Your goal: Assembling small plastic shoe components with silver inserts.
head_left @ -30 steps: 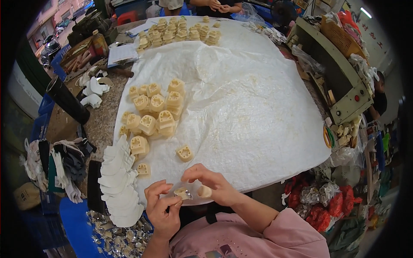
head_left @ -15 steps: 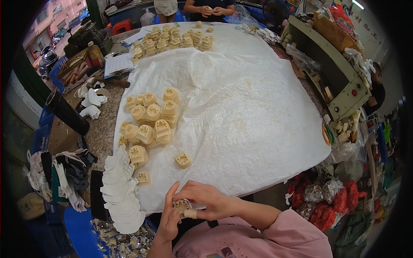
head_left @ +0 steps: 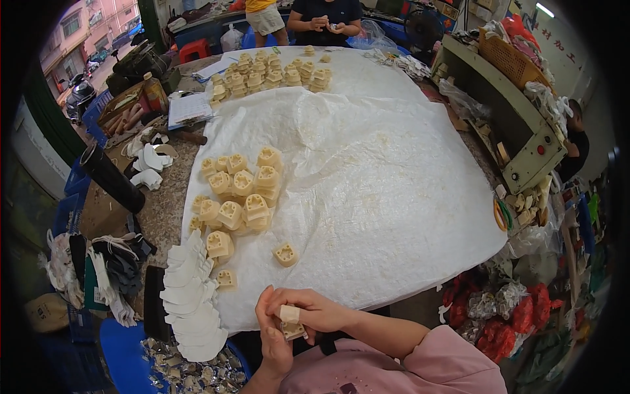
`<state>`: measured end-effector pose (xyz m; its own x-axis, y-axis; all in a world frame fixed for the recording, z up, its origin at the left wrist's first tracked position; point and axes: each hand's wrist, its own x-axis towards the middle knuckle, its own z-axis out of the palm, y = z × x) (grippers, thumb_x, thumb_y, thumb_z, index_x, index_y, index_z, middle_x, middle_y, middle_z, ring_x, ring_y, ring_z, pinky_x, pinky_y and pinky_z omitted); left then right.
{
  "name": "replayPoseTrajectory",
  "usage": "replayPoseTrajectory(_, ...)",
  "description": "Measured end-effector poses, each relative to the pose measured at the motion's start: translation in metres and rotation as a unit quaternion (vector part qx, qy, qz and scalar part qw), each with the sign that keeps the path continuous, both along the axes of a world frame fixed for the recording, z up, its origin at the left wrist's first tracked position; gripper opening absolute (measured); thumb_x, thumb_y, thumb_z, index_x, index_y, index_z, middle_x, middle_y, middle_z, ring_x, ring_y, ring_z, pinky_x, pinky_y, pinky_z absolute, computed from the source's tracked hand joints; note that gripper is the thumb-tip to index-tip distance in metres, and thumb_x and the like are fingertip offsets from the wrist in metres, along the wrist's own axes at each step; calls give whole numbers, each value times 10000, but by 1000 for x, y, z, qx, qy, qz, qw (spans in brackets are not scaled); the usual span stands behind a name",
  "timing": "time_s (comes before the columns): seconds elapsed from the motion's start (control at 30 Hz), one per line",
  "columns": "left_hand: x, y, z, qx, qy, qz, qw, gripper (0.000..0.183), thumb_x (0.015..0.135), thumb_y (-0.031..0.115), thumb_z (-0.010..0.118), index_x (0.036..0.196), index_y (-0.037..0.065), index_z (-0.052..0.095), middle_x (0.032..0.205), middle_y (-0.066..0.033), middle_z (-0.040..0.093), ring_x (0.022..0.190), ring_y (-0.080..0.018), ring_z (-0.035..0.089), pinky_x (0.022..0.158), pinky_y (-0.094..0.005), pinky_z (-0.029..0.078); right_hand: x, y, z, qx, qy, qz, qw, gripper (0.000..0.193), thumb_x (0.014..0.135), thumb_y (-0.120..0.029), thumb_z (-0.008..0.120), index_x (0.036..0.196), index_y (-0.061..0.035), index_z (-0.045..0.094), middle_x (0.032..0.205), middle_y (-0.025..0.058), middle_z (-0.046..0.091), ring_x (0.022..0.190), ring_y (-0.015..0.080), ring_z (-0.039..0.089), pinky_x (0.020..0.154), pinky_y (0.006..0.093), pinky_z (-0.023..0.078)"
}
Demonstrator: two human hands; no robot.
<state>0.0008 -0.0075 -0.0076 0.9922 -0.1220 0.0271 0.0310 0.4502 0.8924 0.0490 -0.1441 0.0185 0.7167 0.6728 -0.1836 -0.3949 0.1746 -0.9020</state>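
Observation:
Close to my body, below the table's near edge, both hands are closed round a small cream moulded block (head_left: 293,331) with holes in its face. My left hand (head_left: 272,328) supports it from the left side. From the right, my right hand (head_left: 312,310) bends over it, and what looks like a beige wrap covers its thumb. A single similar block (head_left: 285,255) lies on the white sheet (head_left: 380,197) just beyond my hands. Farther left stands a cluster of stacked cream blocks (head_left: 243,184). Overlapping white curved pieces (head_left: 190,305) hang over the table's near left edge.
Below the left edge, a blue container (head_left: 121,348) holds shiny scraps. A dark cylinder (head_left: 111,176) leans at the left. More cream blocks (head_left: 256,72) stand at the far end, near a co-worker's hands (head_left: 328,25). A green-grey machine (head_left: 505,111) borders the right side.
The cream block has been tilted in my hands, and my right thumb has come up over it. The whole view has shifted slightly. Across the table, the standing person shows more.

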Motion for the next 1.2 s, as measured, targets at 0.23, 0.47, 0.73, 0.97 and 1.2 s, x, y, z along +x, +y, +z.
replayPoseTrajectory(0.23, -7, -10, 11, 247, -126, 139, 951, 689, 951, 569, 276, 1196, -67, 376, 1023, -137, 501, 876, -143, 508, 788, -274, 417, -14, 17, -24, 22, -275, -112, 955, 184, 943, -223, 514, 965, -44, 555, 980, 51, 517, 813, 135, 512, 706, 276, 449)
replayPoseTrajectory(0.47, 2, 0, 24, 121, -59, 88, 987, 440, 965, 357, 379, 1217, 1, 320, 958, -99, 493, 855, -135, 506, 757, -271, 415, -32, 26, -23, 72, -196, -162, 964, 347, 962, -190, 443, 1285, -71, 482, 1115, 117, 508, 1083, 268, 468, 969, 354, 339)
replayPoseTrajectory(0.73, 1, -1, 14, 53, -41, 111, 992, 347, 932, 178, 409, 1237, 50, 305, 886, -60, 500, 748, -101, 481, 662, -237, 396, -32, 26, -24, -68, -394, -167, 901, 385, 976, -157, 377, 1340, -40, 425, 1205, 157, 477, 1094, 286, 474, 943, 366, 374)
replayPoseTrajectory(0.97, 9, 12, 14, 10, -8, 26, 1000, 651, 958, 469, 359, 1422, 74, 130, 843, -47, 553, 656, -83, 471, 563, -221, 377, -22, 17, -14, -11, -202, -146, 968, 391, 918, -119, 509, 1299, -43, 462, 1099, 148, 491, 961, 287, 530, 857, 338, 426)
replayPoseTrajectory(1.2, 15, 20, 3, 393, -311, 70, 862, 795, 928, 533, 363, 1343, -123, 193, 891, -169, 573, 752, -275, 583, 794, -380, 453, 0, 7, 3, -265, -374, -108, 882, 234, 810, -196, 666, 954, -31, 584, 804, 108, 558, 715, 270, 587, 680, 313, 473)
